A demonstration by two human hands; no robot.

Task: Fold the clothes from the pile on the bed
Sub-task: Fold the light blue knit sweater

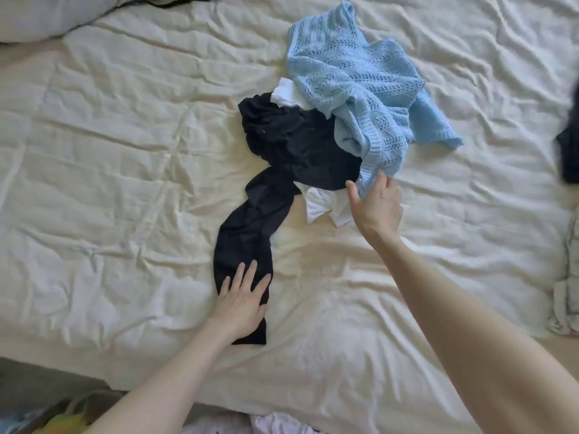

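A small pile lies in the middle of the cream bed (125, 183). A light blue knit sweater (354, 79) sits on top at the right. Beneath it is a black garment (282, 139) whose long strip runs down toward me. A white garment (319, 206) peeks out below the pile and again at its upper edge. My left hand (242, 300) rests flat on the near end of the black strip, fingers straight and spread. My right hand (377, 205) touches the sweater's lower hem, which lies between the spread thumb and the fingers.
A pale pillow (47, 17) lies at the back left. A dark garment (568, 145) and a crumpled pale cloth (567, 292) sit at the right edge. Below the bed's near edge are a yellow-green item (62, 422) and a whitish cloth (282, 424).
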